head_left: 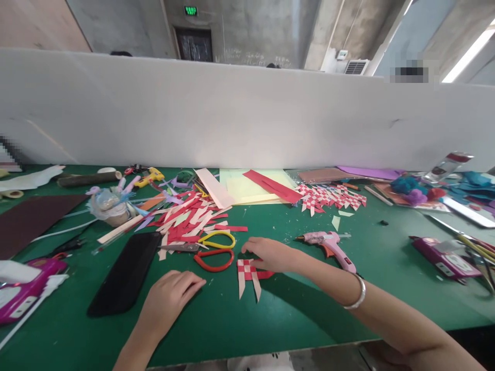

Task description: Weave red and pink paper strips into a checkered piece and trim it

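A small red-and-pale-pink woven paper piece (244, 269) lies on the green table, with loose strip ends pointing down and right. Over its upper right edge is my right hand (268, 253), its curled fingers apart from the thumb; the thumb is at the weave, though contact is unclear. My left hand (168, 299) rests on the table to the left, thumb and fingers together, nothing visible in them. Scissors (214, 260) with one yellow and one red handle loop lie between and beyond my hands. Behind them is a heap of red and pink paper strips (189, 214).
A black phone-like slab (126, 273) lies left of my left hand. Right of my right hand is a pink glue gun (328, 247). Finished-looking checkered weaves (330, 197) lie behind it. A purple device (444, 257) sits far right. A white partition (247, 113) borders the table's back.
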`<state>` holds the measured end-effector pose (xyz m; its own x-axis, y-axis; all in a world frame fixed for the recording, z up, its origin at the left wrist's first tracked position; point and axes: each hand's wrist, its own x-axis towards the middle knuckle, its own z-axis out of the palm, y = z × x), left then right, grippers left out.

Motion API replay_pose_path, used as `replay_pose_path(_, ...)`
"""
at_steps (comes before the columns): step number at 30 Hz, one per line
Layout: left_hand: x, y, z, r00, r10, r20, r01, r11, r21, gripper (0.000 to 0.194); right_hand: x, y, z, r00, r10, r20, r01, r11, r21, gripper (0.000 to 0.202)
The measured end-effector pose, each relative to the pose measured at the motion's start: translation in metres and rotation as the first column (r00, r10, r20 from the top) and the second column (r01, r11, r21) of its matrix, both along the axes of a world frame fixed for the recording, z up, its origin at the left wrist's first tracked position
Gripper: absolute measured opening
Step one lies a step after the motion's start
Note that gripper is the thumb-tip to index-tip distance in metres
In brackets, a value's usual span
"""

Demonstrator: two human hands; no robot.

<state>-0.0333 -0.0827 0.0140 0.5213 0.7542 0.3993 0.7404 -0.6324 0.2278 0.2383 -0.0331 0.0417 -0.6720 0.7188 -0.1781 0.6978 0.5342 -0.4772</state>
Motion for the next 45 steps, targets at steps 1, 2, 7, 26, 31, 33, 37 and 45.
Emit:
replay_pose_path(1,0.000,0.000,-0.002,1.000,0.024,0.010,-0.023,0.999,-0.042,0.039,0.002,0.001,0.004,1.000,0.015,0.027,-0.015,1.000,0.006,0.030)
replay_pose_path(2,0.000,-0.001,-0.005,0.998,0.052,0.016,-0.051,0.995,-0.082,0.040,0.004,0.003,0.007,0.998,0.025,0.049,-0.025,1.000,0.012,0.029)
replay_pose_path(7,0.004,-0.005,-0.015,0.991,0.134,0.021,-0.130,0.982,-0.135,0.043,0.014,0.020,0.017,0.999,0.006,0.046,-0.008,0.998,0.057,0.023)
replay_pose_path(26,0.006,-0.012,-0.016,0.944,0.289,0.160,-0.231,0.924,-0.306,0.033,-0.110,0.178,-0.006,0.860,-0.444,0.253,0.386,0.889,0.247,0.031)
replay_pose_path(31,0.003,-0.015,-0.020,0.955,0.170,0.245,-0.124,0.974,-0.189,0.028,-0.071,0.184,0.012,0.814,-0.490,0.312,0.383,0.857,0.346,0.031)
replay_pose_path(33,0.001,-0.015,-0.022,0.958,0.146,0.247,-0.108,0.981,-0.159,0.026,-0.049,0.186,0.021,0.787,-0.520,0.331,0.387,0.835,0.390,0.031)
replay_pose_path(37,0.001,-0.014,-0.024,0.973,0.101,0.208,-0.085,0.993,-0.084,0.021,-0.009,0.189,0.028,0.730,-0.569,0.377,0.400,0.804,0.440,0.031)
replay_pose_path(45,0.002,-0.012,-0.024,0.986,0.108,0.125,-0.099,0.992,-0.073,0.018,-0.011,0.206,0.007,0.779,-0.514,0.360,0.368,0.839,0.401,0.032)
